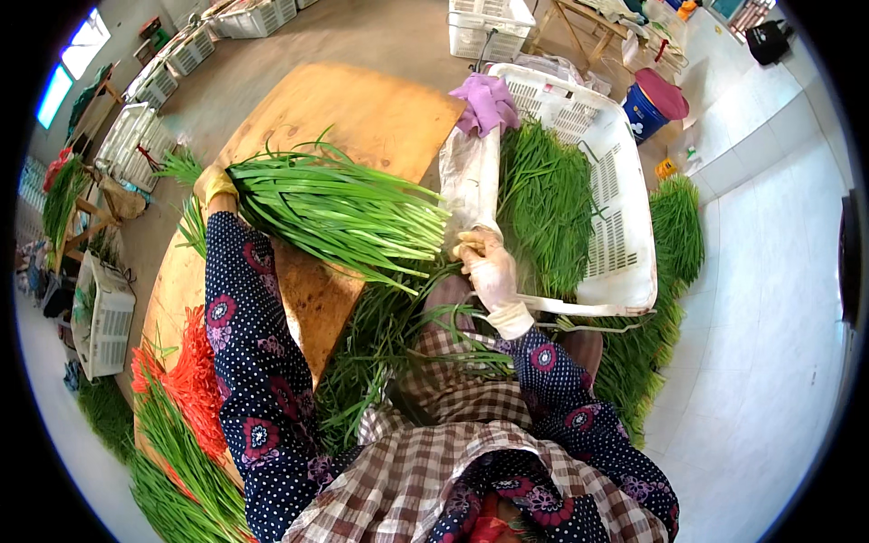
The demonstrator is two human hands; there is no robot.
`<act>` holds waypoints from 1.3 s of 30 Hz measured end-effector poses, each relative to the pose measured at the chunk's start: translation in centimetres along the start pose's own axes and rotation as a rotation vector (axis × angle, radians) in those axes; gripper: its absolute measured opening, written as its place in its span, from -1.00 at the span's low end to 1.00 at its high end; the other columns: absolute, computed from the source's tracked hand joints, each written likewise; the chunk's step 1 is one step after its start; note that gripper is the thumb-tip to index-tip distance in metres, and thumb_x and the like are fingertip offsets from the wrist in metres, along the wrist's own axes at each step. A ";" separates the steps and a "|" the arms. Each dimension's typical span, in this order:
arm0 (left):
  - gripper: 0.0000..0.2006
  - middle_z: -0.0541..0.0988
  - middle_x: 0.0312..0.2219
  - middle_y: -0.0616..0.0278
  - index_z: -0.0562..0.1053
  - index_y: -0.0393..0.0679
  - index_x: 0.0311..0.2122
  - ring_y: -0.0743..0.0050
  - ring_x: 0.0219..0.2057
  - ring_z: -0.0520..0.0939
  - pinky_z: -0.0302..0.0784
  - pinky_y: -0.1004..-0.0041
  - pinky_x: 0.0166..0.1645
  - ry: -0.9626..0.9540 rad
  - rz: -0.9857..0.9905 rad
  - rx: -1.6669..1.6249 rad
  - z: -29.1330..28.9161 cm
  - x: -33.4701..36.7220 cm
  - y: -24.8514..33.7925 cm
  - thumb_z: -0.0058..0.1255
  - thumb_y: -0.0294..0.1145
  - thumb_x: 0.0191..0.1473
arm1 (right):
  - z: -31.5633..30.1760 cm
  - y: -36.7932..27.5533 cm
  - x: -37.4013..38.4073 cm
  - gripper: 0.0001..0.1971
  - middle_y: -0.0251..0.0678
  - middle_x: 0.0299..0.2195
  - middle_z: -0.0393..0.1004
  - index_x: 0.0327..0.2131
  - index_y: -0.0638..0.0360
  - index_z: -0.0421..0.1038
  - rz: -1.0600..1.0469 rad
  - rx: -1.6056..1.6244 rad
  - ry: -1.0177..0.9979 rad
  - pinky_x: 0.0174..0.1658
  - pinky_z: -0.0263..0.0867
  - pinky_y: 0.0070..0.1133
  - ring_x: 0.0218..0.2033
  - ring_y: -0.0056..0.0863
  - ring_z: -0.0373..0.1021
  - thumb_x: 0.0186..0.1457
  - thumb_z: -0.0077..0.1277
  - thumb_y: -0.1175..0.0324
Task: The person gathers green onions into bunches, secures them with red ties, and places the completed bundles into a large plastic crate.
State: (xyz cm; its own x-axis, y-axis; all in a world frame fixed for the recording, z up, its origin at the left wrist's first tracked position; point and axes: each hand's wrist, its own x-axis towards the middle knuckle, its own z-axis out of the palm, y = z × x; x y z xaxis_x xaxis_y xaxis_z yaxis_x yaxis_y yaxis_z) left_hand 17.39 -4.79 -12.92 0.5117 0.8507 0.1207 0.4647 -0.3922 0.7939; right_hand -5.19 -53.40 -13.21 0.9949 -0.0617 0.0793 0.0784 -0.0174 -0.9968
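Note:
My left hand (217, 185), in a yellowish glove, is closed round the leafy end of a large bunch of garlic chives (335, 213). The bunch lies over the wooden board (362, 109), its pale stem ends pointing right. My right hand (489, 271), in a thin pale glove, is just beyond those stem ends. Its fingers are curled together; whatever they may hold cannot be made out. More chives (548, 208) fill part of a white plastic basket (625, 226) to the right. Loose green leaves (371, 362) lie below the board, by my lap.
A purple cloth (486, 101) hangs at the basket's near-left corner. Red ties (195, 389) and bundled chives (181, 443) lie at the lower left. More chives (674, 235) stand along the tiled wall (751, 299). A blue bucket (644, 109) stands behind the basket.

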 end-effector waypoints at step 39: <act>-0.73 0.47 -0.60 0.18 0.39 -0.19 -0.43 0.28 -0.53 0.50 0.46 0.28 -0.40 -0.854 -0.152 -1.622 -2.3 -3.0 -4.2 -0.22 -0.19 0.03 | 3.3 2.1 -2.8 -0.81 -0.32 -0.41 0.45 -0.24 0.33 0.37 0.432 0.328 -0.234 -0.54 0.24 -0.77 -0.64 -0.74 0.25 0.02 -0.08 0.55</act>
State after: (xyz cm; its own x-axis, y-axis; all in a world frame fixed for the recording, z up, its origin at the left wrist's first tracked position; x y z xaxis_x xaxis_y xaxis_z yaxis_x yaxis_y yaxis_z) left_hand 12.22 -4.88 -15.19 0.9615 0.2507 0.1127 -0.2702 0.7863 0.5557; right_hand -7.55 -49.97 -15.57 0.9254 0.2277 -0.3028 -0.3591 0.2722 -0.8927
